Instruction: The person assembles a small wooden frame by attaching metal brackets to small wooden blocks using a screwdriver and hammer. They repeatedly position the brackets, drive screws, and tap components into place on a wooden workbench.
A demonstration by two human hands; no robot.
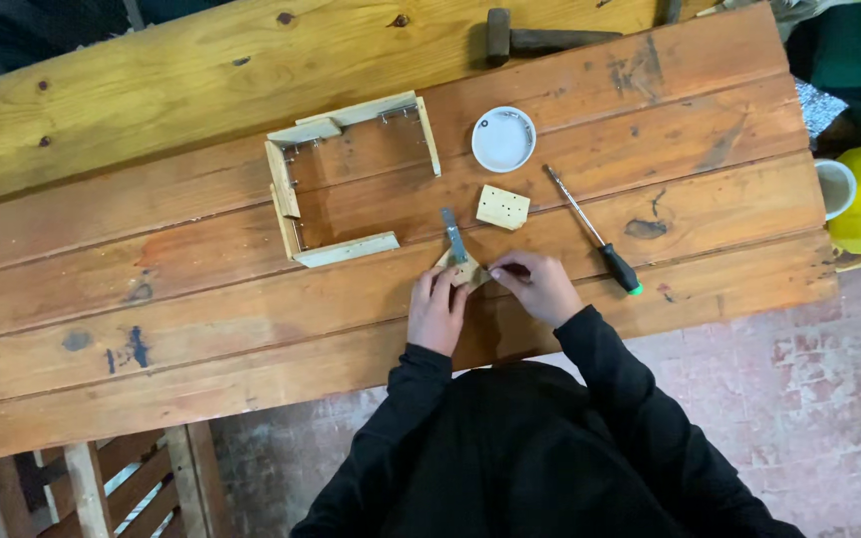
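Left hand (436, 309) pins a small wood block (463, 271) with a metal bracket (453, 236) flat on the table (201, 289), fingers closed over it to steady it. Right hand (540, 287) pinches something tiny at the block's edge; can't tell what. Screwdriver (592, 230) lies just right, within reach; dish (503, 138) and frame (346, 179) sit beyond.

Small pale wood block (467, 273) with a grey metal bracket (453, 237) standing off its far edge, lying flat on the table near its front edge, partly covered by fingers.
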